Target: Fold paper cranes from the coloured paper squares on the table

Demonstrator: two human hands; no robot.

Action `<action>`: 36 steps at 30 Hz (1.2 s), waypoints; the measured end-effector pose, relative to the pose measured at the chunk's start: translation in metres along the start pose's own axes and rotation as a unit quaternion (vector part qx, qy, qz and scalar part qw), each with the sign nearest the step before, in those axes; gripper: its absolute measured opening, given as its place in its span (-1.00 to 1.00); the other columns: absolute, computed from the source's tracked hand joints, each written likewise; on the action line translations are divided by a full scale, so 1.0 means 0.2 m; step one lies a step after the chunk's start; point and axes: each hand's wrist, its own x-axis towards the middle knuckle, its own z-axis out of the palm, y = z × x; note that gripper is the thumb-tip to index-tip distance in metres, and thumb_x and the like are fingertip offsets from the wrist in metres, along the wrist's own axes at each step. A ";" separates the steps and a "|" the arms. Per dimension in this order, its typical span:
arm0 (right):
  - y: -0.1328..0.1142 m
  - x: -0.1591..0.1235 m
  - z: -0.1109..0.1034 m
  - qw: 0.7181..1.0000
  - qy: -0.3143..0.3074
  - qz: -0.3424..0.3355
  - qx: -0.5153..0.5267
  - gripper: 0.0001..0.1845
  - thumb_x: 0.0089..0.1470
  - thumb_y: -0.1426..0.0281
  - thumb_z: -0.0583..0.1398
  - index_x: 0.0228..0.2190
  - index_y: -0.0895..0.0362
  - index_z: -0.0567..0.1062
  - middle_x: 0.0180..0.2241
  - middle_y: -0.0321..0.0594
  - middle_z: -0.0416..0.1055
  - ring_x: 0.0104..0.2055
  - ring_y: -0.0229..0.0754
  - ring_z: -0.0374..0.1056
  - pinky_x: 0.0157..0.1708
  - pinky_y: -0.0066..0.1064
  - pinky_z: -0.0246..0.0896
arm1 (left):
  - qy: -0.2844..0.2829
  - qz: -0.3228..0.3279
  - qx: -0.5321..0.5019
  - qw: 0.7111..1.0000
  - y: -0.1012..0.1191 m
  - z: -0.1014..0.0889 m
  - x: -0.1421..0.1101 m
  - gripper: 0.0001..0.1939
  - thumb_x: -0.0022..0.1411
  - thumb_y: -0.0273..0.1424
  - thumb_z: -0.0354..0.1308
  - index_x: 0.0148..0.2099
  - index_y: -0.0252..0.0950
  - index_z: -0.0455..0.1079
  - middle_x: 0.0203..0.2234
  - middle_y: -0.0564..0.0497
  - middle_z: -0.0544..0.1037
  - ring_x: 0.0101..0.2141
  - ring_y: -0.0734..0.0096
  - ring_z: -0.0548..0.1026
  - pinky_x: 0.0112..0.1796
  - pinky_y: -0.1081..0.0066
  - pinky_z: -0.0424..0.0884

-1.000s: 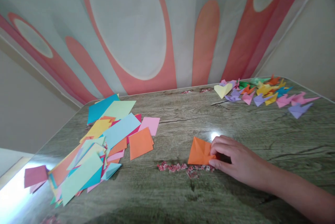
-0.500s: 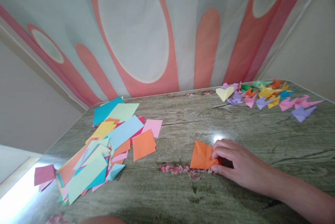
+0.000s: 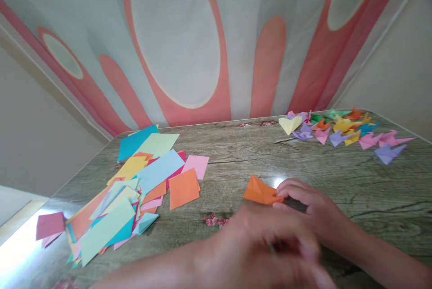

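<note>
A folded orange origami paper [image 3: 259,191] lies near the middle of the table, its creased left part showing. My right hand [image 3: 308,203] pinches its right edge between thumb and fingers. In front of it, nearer to me, my left hand [image 3: 259,244] reaches across from the lower left, smeared by motion. It covers the lower part of the orange paper. Whether the left hand's fingers hold anything cannot be made out.
Loose coloured paper sheets [image 3: 108,230] spread over the left side of the wood-patterned table [image 3: 232,145], with an orange square [image 3: 184,190] at their right edge. Several folded paper cranes [image 3: 340,129] and a pale yellow heart [image 3: 290,124] sit at the far right. A patterned cloth [image 3: 175,37] hangs behind.
My left hand has come in from the bottom edge and now lies across the front of the orange paper. My right hand keeps its pinch on the paper.
</note>
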 end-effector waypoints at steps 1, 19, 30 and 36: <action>0.00 0.00 -0.01 1.000 0.018 0.013 0.017 -0.83 0.16 0.26 0.15 -0.39 0.07 0.46 -0.32 -0.26 0.41 -0.26 -0.16 0.33 -0.25 -0.33 0.22 | 0.072 -0.010 0.013 0.997 -0.01 -0.09 0.07 -0.62 0.35 -0.13 -0.08 -0.02 -0.21 0.41 -0.19 -0.04 0.48 -0.14 0.33 0.43 -0.14 0.34 0.38; -0.02 -0.02 0.00 0.986 0.116 0.025 0.116 -0.66 0.13 0.33 0.20 -0.04 -0.07 0.31 -0.15 -0.30 0.41 -0.04 -0.18 0.32 -0.01 -0.33 0.19 | 0.271 -0.100 -0.016 0.957 -0.22 -0.22 0.21 -0.72 0.13 -0.27 0.22 -0.45 -0.32 0.23 -0.64 0.18 0.22 -0.59 0.61 0.13 -0.56 0.55 0.03; -0.06 -0.01 -0.02 0.993 0.104 -0.004 0.047 -0.84 0.17 0.33 0.16 -0.18 -0.03 0.46 -0.19 -0.29 0.45 -0.11 -0.19 0.38 -0.09 -0.35 0.26 | 0.275 -0.082 0.028 0.958 -0.21 -0.19 0.21 -0.77 0.11 -0.25 0.24 -0.36 -0.34 0.42 -0.55 0.11 0.33 -0.49 0.52 0.20 -0.45 0.50 0.11; -0.09 -0.01 -0.01 0.995 0.074 -0.015 0.059 -0.81 0.13 0.39 0.18 -0.17 -0.04 0.47 -0.21 -0.31 0.48 -0.15 -0.20 0.41 -0.12 -0.37 0.32 | 0.240 -0.084 -0.013 0.967 -0.20 -0.17 0.21 -0.70 0.13 -0.20 0.23 -0.38 -0.38 0.52 -0.50 0.02 0.42 -0.43 0.44 0.31 -0.38 0.47 0.20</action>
